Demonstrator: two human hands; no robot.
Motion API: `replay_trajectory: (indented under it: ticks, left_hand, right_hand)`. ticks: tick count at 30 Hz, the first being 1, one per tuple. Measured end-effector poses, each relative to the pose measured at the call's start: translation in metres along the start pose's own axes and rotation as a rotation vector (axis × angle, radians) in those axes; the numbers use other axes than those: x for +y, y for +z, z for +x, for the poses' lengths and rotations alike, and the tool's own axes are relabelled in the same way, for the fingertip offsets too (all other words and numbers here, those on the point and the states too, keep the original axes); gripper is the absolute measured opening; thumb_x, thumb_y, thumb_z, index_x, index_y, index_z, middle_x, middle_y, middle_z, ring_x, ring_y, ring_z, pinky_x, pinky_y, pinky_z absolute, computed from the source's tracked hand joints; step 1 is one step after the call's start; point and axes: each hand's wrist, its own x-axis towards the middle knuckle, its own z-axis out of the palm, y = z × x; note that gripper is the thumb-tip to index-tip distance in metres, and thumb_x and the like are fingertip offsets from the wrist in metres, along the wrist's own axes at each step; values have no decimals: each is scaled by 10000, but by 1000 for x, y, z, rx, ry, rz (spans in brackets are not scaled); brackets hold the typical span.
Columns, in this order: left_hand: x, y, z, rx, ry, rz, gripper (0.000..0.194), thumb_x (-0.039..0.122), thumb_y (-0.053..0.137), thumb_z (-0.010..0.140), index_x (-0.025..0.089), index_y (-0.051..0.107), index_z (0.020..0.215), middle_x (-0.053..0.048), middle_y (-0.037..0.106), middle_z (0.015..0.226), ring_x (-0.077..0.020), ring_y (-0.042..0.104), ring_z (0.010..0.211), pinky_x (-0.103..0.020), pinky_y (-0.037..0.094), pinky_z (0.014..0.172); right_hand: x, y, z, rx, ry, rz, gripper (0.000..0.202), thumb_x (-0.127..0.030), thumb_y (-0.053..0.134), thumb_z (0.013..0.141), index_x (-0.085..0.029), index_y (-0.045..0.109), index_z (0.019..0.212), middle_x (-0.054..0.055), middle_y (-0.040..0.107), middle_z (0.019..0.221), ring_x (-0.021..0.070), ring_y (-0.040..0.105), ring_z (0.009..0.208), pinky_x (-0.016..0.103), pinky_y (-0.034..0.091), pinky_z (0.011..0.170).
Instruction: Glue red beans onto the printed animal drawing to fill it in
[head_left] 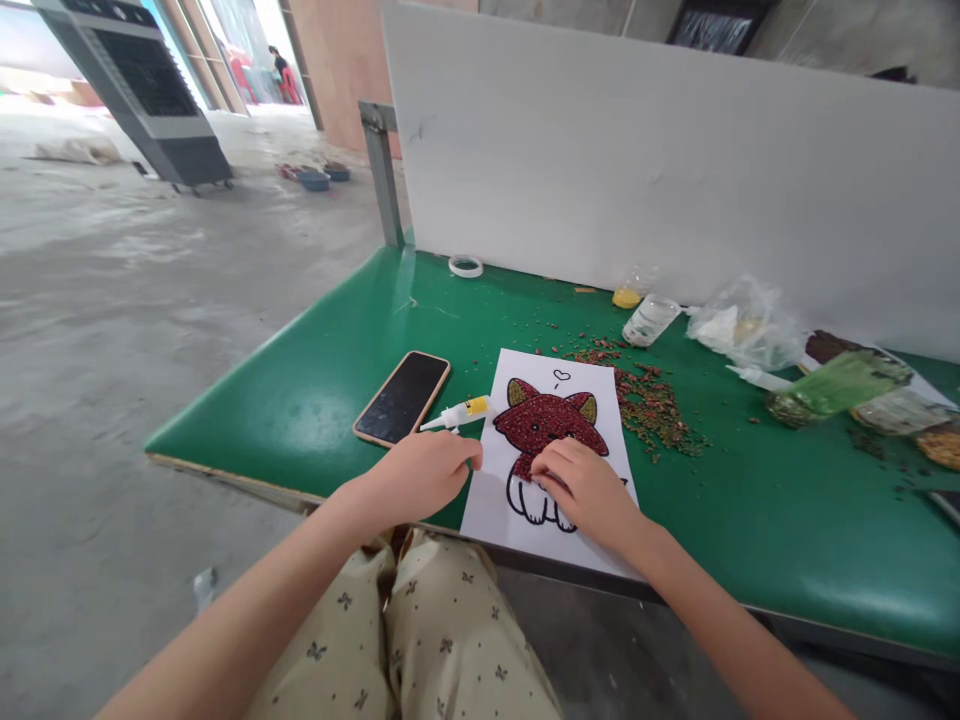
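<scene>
A white sheet of paper (487,505) lies at the table's front edge, printed with a cartoon fox (536,425). Dark red grains cover its head and chest, greenish ones fill the ears, and the legs are bare white. Over the fox's lower body, my right hand (589,490) has thumb and fingers pinched together near the chest; anything between them is too small to make out. My left hand (431,472) is curled beside the sheet's left edge, its palm side hidden. Just behind it lies a small white glue bottle (457,412) with a yellow label, nozzle pointing left.
Left of the glue is a phone (403,397). Loose red and green grains (649,405) are scattered right of the paper. Farther right are a clear plastic jar (651,320), a plastic bag (750,325) and a green bag (840,390). A white panel (660,160) stands along the back.
</scene>
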Motion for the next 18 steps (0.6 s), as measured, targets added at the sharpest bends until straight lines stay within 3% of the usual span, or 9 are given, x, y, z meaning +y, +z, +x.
replay_trajectory:
  ticks: [18]
  left_hand:
    - [-3,2,1,4,-2,-44,324,101,350,823,206,644,910,-53,690,863,-201,638,774,-278,446,634]
  right_hand:
    - [4,-3,-1,35,28,-15,123,-202,461,903,-195,572,850,43,623,871,190,528,843,342,416,786]
